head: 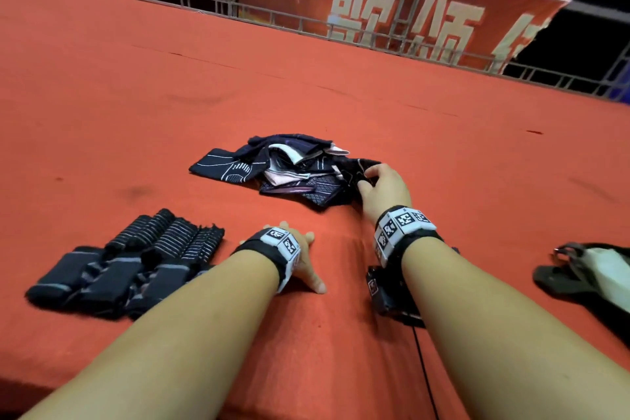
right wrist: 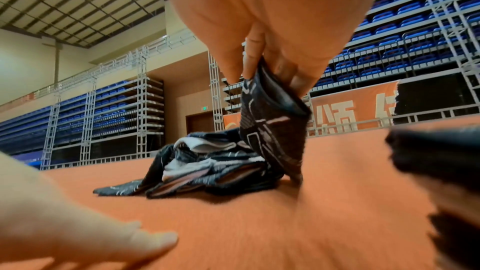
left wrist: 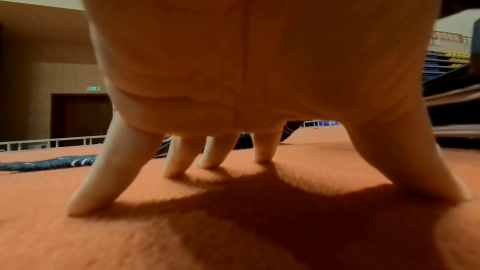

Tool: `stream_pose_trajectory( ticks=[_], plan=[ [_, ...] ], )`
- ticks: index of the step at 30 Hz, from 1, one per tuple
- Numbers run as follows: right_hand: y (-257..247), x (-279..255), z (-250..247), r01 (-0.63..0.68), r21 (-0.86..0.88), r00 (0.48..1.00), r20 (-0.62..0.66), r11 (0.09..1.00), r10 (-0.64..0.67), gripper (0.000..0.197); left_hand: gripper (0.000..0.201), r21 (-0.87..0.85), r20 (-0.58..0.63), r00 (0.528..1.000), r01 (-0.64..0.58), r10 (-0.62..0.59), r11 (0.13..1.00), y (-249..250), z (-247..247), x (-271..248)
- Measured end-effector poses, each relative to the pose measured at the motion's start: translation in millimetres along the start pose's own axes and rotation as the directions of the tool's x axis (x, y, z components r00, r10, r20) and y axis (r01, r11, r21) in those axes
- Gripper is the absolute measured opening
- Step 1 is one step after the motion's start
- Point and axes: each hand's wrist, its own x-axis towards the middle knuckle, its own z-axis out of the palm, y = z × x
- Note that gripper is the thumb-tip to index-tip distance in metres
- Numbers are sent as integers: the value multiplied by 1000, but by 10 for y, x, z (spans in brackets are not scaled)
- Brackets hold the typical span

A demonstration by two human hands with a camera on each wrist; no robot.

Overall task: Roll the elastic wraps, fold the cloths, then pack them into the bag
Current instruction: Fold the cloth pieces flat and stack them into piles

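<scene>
One dark cloth in right hand — grip partly hidden.

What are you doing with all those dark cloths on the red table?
A person is sorting cloths. Their right hand pinches one dark patterned cloth and lifts it from the loose pile. Their left hand rests with spread fingers on the red table, holding nothing. Rolled wraps lie in rows on the left, and the bag waits on the right.

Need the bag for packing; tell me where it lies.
In the head view the dark bag lies on the red felt table at the far right edge, right of the right hand.
</scene>
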Motion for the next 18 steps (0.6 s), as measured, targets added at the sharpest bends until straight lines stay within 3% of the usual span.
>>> stream_pose_trajectory(
  ticks=[4, 7, 9, 11, 14, 16, 18],
  plan=[
    [-60, -149, -413, -12, 109, 999, -37, 994, 16, 29, 129, -45, -20, 999, -47, 46, 998, -4, -38, -126],
    [-126, -242, -601, -9, 247, 999, -29, 969, 17, 31, 116, -140, -149, 982, -134, 113, 981, 13, -57, -184],
    [-178, -280, -671, -68, 368, 997, -4, 928, 74, 26, 117, -242, -249, 952, -240, 179, 940, 51, -114, -246],
    [-265, -320, -736, -189, 556, 982, 88, 809, 169, 20, 116, -349, -344, 894, -406, 288, 844, 117, -210, -355],
    [-437, -448, -883, -292, 750, 956, 214, 594, 201, 25, 76, -482, -485, 813, -555, 321, 678, 204, -371, -602],
    [-530, -563, -992, -301, 777, 954, 249, 553, 168, 31, 37, -487, -565, 784, -569, 258, 662, 221, -492, -768],
    [-566, -665, -1096, -278, 770, 960, 248, 574, 132, 34, 18, -481, -624, 755, -576, 204, 660, 201, -604, -888]
  ],
)
